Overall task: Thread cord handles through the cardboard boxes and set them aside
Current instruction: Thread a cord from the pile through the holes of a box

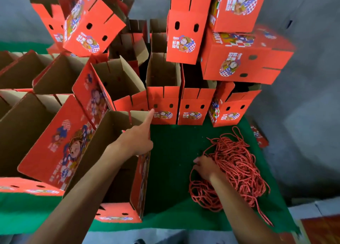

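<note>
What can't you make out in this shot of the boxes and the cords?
- Right hand, head view: fingertips buried in the cord pile, so whether it holds a cord is unclear.
- Box under the left hand: the forearm covers much of its inside.
- Boxes at far left: cut off by the frame edge.
- Printed lettering on the boxes: too blurred to read.
</note>
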The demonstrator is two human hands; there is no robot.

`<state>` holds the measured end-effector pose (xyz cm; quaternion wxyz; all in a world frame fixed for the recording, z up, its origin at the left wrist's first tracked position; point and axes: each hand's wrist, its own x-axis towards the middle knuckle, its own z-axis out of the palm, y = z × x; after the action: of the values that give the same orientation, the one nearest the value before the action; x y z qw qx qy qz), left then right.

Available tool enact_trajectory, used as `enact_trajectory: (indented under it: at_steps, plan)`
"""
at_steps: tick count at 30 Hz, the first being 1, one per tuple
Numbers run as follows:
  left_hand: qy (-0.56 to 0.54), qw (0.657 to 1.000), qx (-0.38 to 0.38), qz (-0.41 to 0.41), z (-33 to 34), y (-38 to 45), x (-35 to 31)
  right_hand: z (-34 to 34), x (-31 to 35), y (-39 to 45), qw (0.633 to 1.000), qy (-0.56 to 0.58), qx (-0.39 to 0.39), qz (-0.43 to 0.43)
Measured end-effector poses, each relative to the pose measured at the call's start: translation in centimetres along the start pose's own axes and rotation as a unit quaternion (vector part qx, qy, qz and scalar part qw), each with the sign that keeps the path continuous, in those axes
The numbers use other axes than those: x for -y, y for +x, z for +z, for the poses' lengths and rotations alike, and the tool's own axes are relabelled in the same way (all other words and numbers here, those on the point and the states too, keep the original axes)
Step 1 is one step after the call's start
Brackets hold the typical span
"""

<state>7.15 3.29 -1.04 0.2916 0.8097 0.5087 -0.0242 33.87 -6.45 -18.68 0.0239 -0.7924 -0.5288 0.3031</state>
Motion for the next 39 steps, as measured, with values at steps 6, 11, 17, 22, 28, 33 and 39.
enact_trajectory:
  at_steps: [6,11,17,22,28,33,39]
  plan:
    - [-0.273,0.96,0.032,-0.058,0.4,0.2,0.9,3.1,0.7,-0.2,0.999,-0.018,-0.044,0.019]
    - [-0.341,0.93,0.07,-0.116,-0.3,-0.3,1.0,3.6,2.2,0.0,0.999,-0.022,-0.025,0.042]
    - [-0.363,0.915,0.087,-0.154,-0.5,-0.6,1.8,3.6,3.1,-0.3,0.999,-0.023,-0.001,0.04]
    - [-0.35,0.912,0.105,-0.186,-0.2,-0.9,2.1,3.5,3.1,-0.1,0.994,0.105,0.002,0.022]
    - [-0.331,0.92,0.114,-0.177,0.3,-0.7,1.7,2.3,5.3,0.0,0.863,0.504,-0.015,-0.009]
    - [-0.335,0.92,0.109,-0.17,0.6,-0.9,2.0,2.7,4.0,-0.2,0.846,0.532,-0.017,0.042]
    - [-0.346,0.919,0.088,-0.167,1.0,-0.7,2.5,4.8,1.1,-0.5,0.896,0.427,-0.064,0.109]
